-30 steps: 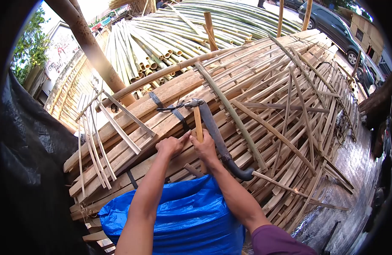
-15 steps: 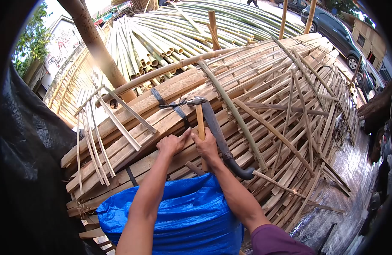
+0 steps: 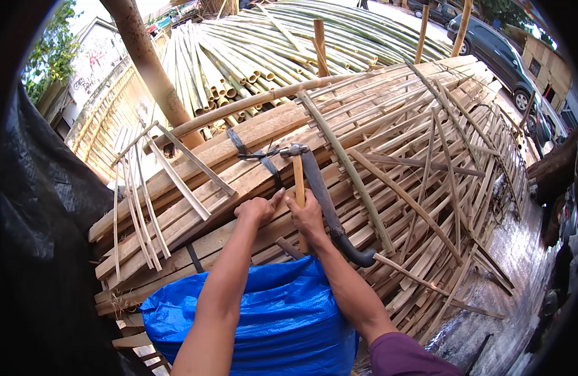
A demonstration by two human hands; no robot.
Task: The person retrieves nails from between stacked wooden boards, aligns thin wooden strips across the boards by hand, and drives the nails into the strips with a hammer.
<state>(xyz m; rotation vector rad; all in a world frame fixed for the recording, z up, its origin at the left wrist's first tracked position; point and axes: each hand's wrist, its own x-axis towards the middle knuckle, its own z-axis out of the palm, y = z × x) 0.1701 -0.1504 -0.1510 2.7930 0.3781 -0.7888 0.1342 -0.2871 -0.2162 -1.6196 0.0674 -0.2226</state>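
My right hand (image 3: 306,216) is wrapped round the wooden handle of a hammer (image 3: 299,175), whose metal head is up beside the top of a dark curved tool (image 3: 320,188). My left hand (image 3: 257,210) is closed just left of it, its thumb raised at the lower end of a black strap (image 3: 270,166). Whatever the left fingers hold is hidden. The strap runs across stacked wooden beams (image 3: 226,178). Below both hands lies a blue tarp bundle (image 3: 283,313).
Thin wooden strips (image 3: 427,182) and a bamboo crosspiece (image 3: 348,166) cover the right side. Bamboo poles (image 3: 239,56) lie beyond the beams, near an upright post (image 3: 151,69). Black sheeting (image 3: 44,200) hangs at the left. A parked car (image 3: 493,50) stands at the back right.
The view has shifted slightly. My left hand has moved a little away from my right hand, leaving a wider gap. The right hand keeps its grip on the hammer.
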